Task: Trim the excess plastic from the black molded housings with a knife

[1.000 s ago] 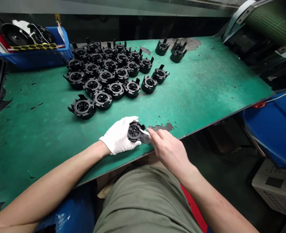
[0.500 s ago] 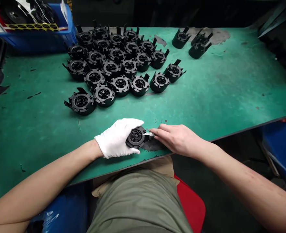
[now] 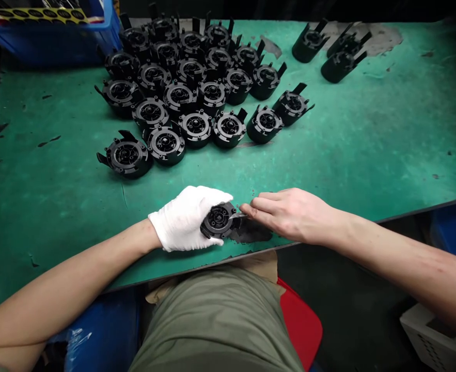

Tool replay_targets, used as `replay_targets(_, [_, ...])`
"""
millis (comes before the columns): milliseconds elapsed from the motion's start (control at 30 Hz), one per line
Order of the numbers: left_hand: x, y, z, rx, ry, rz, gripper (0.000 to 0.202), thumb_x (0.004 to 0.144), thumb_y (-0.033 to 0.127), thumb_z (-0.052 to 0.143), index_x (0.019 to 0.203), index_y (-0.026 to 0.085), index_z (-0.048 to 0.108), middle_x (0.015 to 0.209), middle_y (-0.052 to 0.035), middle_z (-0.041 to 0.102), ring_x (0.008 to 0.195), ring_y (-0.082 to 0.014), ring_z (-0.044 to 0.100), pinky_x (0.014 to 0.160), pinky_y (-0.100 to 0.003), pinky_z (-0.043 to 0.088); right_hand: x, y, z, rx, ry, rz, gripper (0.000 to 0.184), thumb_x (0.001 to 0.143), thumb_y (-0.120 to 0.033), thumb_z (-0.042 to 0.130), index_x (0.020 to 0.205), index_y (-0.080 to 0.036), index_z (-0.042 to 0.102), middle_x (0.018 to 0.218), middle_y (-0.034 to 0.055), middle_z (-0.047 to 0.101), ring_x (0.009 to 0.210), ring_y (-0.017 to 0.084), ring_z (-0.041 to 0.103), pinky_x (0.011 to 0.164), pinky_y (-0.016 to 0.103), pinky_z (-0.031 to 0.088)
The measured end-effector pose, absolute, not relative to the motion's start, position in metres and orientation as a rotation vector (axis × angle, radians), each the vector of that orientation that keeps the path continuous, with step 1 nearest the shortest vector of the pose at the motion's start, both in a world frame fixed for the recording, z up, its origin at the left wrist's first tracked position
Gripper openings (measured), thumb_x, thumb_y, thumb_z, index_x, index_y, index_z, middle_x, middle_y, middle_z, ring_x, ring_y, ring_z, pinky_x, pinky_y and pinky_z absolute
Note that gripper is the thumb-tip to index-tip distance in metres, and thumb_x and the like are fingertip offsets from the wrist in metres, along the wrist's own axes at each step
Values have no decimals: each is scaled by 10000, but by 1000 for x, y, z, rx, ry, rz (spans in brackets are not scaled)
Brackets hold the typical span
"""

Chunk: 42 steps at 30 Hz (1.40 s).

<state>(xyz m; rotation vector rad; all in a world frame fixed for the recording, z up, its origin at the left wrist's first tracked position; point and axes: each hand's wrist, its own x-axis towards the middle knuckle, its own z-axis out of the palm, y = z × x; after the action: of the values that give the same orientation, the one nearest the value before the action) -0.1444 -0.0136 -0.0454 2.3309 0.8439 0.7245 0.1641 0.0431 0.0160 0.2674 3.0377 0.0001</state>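
My left hand, in a white glove, is closed around a round black plastic housing just above the table's front edge. The housing's ringed end faces up toward me. My bare right hand pinches a small craft knife, whose thin metal blade reaches the right side of the housing's rim. Most of its handle is hidden in my fingers. Beyond my hands, several similar black housings stand grouped on the green table, many with upright tabs.
A few more housings stand apart at the back right. At the back left is a blue bin with packaging in it. Below the table edge are a red stool and a white crate. A dark worn patch marks the tabletop.
The knife's blade has moved from over the housing's face to its right rim, and my right hand has turned slightly. My left hand keeps its grip. The camera view has shifted a little.
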Motion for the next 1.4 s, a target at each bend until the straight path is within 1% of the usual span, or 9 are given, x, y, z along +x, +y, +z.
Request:
replay_targets(167, [-144, -13, -45, 2283, 863, 660, 863, 842, 531, 892, 1536, 216, 488, 1411, -172, 731, 1304, -397, 733, 1138, -558, 580, 162, 53, 18, 174, 3115, -134, 368, 1162, -131, 401, 1402, -145, 679, 944, 67, 689, 858, 186, 628, 641, 317, 464])
replay_targets(400, [-142, -10, -41, 2220, 898, 567, 859, 784, 521, 946, 1480, 201, 558, 1418, -170, 736, 1318, -402, 727, 1164, -550, 568, 159, 63, 19, 135, 2980, -149, 425, 1184, -158, 340, 1446, -150, 675, 931, 62, 675, 845, 179, 633, 644, 322, 461])
replay_targets(733, [-145, -9, -47, 2315, 861, 685, 952, 780, 589, 960, 1525, 209, 507, 1376, -169, 749, 1258, -399, 761, 1101, -539, 610, 156, 75, 21, 171, 2933, -308, 457, 1191, -210, 317, 1437, -223, 701, 916, 47, 667, 836, 178, 613, 682, 312, 477])
replay_targets(867, [-145, -9, -51, 2306, 889, 734, 1003, 734, 710, 964, 1486, 202, 537, 1356, -176, 753, 1235, -409, 761, 1087, -558, 612, 171, 61, 16, 588, 3104, -199, 422, 1203, -345, 368, 1403, -236, 723, 936, 56, 705, 785, 168, 624, 657, 292, 466])
replay_targets(1033, [-143, -9, -54, 2225, 1028, 816, 1063, 646, 842, 943, 1409, 189, 594, 1337, -197, 735, 1242, -420, 735, 1092, -569, 599, 177, 5, -3, 1318, 3109, -247, 437, 1173, -287, 471, 1576, -189, 609, 952, 49, 678, 764, 172, 657, 670, 289, 530])
replay_targets(1133, [-141, -9, -48, 2208, 1045, 779, 1010, 601, 887, 933, 1285, 197, 658, 1220, -159, 745, 1138, -395, 743, 1044, -559, 605, 166, -34, -9, 1524, 3068, -421, 465, 1156, -232, 506, 1614, -167, 552, 1013, 66, 687, 829, 194, 688, 755, 318, 587])
replay_targets(1267, [-137, -9, -40, 2212, 1087, 680, 882, 564, 929, 915, 1030, 216, 690, 1028, -103, 714, 986, -352, 723, 943, -543, 612, 149, -73, -2, 1681, 3076, -705, 563, 1125, -150, 547, 1674, -172, 424, 1255, 129, 730, 1094, 228, 738, 958, 359, 619])
replay_targets(1333, [-137, -9, -41, 2216, 1099, 694, 885, 526, 931, 929, 990, 221, 678, 1044, -108, 705, 1032, -362, 716, 968, -553, 610, 142, -83, 3, 1658, 3064, -679, 542, 1119, -138, 568, 1644, -174, 436, 1321, 135, 740, 1153, 230, 750, 958, 346, 622])
replay_targets(1400, [-137, -10, -44, 2227, 1079, 724, 885, 506, 912, 951, 987, 225, 668, 1063, -109, 706, 1071, -368, 716, 996, -559, 608, 137, -88, 6, 1632, 3042, -532, 461, 1119, -139, 581, 1571, -160, 491, 1294, 131, 761, 1111, 232, 770, 900, 340, 625])
